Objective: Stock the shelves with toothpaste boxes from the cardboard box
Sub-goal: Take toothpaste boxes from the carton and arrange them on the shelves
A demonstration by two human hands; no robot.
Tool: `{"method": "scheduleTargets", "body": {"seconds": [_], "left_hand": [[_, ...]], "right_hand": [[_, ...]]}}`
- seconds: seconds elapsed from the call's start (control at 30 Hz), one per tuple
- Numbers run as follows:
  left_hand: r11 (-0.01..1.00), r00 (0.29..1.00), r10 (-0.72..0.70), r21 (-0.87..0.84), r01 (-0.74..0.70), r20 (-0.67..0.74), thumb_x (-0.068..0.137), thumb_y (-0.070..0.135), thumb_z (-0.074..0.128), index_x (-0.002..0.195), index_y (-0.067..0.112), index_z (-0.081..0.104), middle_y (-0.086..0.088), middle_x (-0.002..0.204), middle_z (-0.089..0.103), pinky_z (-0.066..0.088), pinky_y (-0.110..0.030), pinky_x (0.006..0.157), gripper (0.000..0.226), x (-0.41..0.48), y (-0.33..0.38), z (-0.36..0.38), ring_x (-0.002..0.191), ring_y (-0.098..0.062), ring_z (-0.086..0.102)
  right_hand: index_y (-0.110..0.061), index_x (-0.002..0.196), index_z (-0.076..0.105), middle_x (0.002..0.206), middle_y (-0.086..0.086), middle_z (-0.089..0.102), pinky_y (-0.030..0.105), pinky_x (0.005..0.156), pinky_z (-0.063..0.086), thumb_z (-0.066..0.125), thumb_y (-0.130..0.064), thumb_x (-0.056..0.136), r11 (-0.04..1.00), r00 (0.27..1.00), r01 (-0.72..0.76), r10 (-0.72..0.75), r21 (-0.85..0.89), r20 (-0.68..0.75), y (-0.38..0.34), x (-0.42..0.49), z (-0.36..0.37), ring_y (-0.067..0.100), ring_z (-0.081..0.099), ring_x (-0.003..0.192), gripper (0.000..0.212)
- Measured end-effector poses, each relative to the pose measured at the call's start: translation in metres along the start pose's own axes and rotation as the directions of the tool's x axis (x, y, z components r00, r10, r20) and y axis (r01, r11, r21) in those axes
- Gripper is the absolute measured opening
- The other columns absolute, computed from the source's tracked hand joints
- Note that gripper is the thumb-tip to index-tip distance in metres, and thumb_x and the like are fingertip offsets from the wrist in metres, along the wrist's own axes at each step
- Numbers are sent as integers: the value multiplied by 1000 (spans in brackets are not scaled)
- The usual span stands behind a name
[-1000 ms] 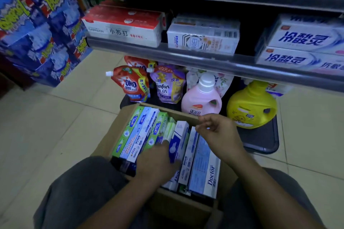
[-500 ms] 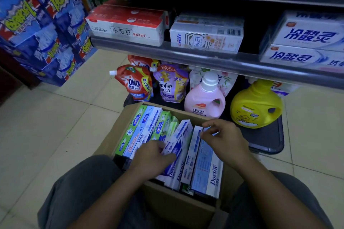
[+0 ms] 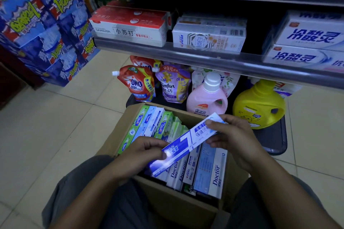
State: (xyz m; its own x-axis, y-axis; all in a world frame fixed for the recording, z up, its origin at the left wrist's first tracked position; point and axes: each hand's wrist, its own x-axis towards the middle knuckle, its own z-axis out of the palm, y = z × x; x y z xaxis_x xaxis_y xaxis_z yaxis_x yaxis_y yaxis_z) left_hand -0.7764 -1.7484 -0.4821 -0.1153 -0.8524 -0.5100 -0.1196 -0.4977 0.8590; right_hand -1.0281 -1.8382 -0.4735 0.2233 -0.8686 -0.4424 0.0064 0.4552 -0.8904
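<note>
Gripping a toothpaste box (image 3: 186, 143), left hand (image 3: 137, 156) fingers curled round its near end at 7 o'clock, right hand (image 3: 234, 135) fingers pinching the far end at 1 o'clock. Held slantwise above the cardboard box (image 3: 173, 202), probably checking the label before the shelf (image 3: 186, 55) at 12 o'clock.

- The cardboard box (image 3: 173, 208) sits on the floor between the person's knees, in front of the shelf (image 3: 186, 57).
- Packed toothpaste boxes (image 3: 210, 169) lie side by side in it.
- A single toothpaste box (image 3: 188, 144) is above them, with the left hand (image 3: 137, 156) holding its near end and the right hand (image 3: 234, 135) its far end.
- Behind the cardboard box, under the shelf, stand pouches (image 3: 137, 85), with a bottle (image 3: 206, 98) and a jug (image 3: 258, 106) to their right.
- Cartons (image 3: 130, 26) lie on the shelf.
- Stacked packs (image 3: 46, 29) stand to its left.
</note>
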Motion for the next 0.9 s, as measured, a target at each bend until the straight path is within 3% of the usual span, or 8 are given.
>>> {"method": "scheduleTargets", "body": {"seconds": [0.1, 0.17, 0.2, 0.27, 0.33, 0.4, 0.6, 0.9], "left_hand": [[991, 950, 24, 130, 18, -310, 77, 54, 71, 93, 30, 78, 5, 84, 75, 51, -30, 56, 29, 2, -13, -6, 67, -10, 68], [894, 846, 154, 437, 101, -511, 82, 58, 68, 90, 33, 73, 10, 76, 69, 49, -29, 61, 26, 1, -28, -12, 65, -6, 64], [765, 827, 228, 620, 173, -513, 85, 56, 66, 96, 36, 70, 12, 80, 68, 49, -29, 64, 23, 0, -34, -13, 72, -5, 64], [472, 869, 288, 850, 236, -402, 85, 51, 62, 111, 35, 63, 14, 97, 66, 52, -30, 70, 31, 2, -44, -10, 92, -10, 63], [299, 900, 283, 922, 246, -332, 84, 49, 57, 119, 29, 60, 8, 108, 62, 53, -34, 76, 40, 9, -48, -2, 104, -18, 58], [197, 897, 275, 933, 300, -347, 88, 52, 53, 126, 22, 56, 0, 117, 58, 50, -38, 86, 49, 18, -51, 7, 112, -23, 52], [44, 913, 292, 958, 283, -284, 95, 44, 48, 136, 14, 48, -5, 126, 48, 42, -40, 90, 50, 25, -73, 31, 114, -27, 48], [122, 921, 317, 973, 197, -227, 86, 14, 57, 148, 23, 41, -7, 130, 51, 43, -37, 91, 65, 30, -79, 33, 112, -29, 50]], "right_hand": [[-3, 96, 70, 77, 18, 75, 26, 47, 52, 76, -8, 85, 989, 981, 135, -125, 64, -149, -5, -2, -8, 25, 63, 53, 13], [-5, 93, 69, 72, 13, 73, 25, 46, 50, 75, -5, 86, 971, 954, 215, -185, 109, -237, -9, -2, -15, 22, 62, 49, 9], [-6, 94, 68, 70, 12, 73, 25, 46, 50, 74, -6, 87, 962, 943, 238, -196, 131, -269, -9, -2, -18, 20, 62, 48, 10], [-5, 98, 67, 69, 11, 72, 24, 48, 51, 73, -7, 88, 950, 934, 256, -195, 180, -299, -11, -3, -21, 19, 63, 49, 12], [-5, 101, 66, 70, 12, 73, 24, 50, 52, 72, -9, 89, 942, 935, 256, -184, 217, -303, -12, -3, -21, 19, 63, 50, 14], [-7, 98, 66, 72, 12, 73, 25, 52, 53, 72, -10, 89, 939, 937, 255, -180, 232, -300, -13, -4, -20, 20, 64, 52, 11], [-8, 97, 65, 74, 14, 75, 26, 54, 54, 73, -9, 89, 935, 934, 270, -196, 230, -300, -12, -5, -14, 23, 65, 55, 12], [-3, 109, 63, 79, 17, 75, 26, 54, 53, 73, -10, 89, 933, 935, 264, -186, 245, -302, -11, -1, -9, 24, 66, 57, 23]]}}
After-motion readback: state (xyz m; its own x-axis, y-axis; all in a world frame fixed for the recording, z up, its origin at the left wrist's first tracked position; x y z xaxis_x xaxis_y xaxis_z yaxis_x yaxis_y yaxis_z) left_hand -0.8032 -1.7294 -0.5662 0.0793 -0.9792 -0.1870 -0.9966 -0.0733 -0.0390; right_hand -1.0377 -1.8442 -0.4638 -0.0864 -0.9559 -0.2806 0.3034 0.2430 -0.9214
